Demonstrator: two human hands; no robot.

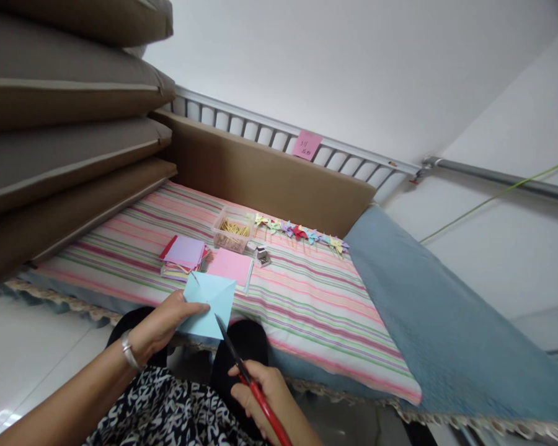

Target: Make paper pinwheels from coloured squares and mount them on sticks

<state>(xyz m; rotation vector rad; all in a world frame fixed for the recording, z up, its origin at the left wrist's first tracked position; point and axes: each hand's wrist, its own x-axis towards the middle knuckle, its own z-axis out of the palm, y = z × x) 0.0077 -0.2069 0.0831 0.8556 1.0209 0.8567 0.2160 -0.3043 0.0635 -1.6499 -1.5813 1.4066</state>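
My left hand (179, 316) pinches a light blue square of paper (214, 294) between thumb and fingers, above my lap. A diagonal crease crosses the sheet, and a dark slit shows near its upper left corner. Wrapped in my right hand (265, 396) is a pair of scissors (235, 353) with dark blades and red handles. Their tips lie at the lower right part of the blue paper; whether the blades are parted cannot be made out. Just beyond the sheet lie a stack of pink paper squares (231, 265) and a pile of mixed coloured paper (186, 251).
A clear plastic box (222, 240) holds many thin wooden sticks. Several paper pinwheels (300, 233) lie in a row on the striped cloth (307, 297), near a small container (263, 255). Thick brown cushions (74, 148) are stacked on the left, and a brown board (260, 167) stands behind.
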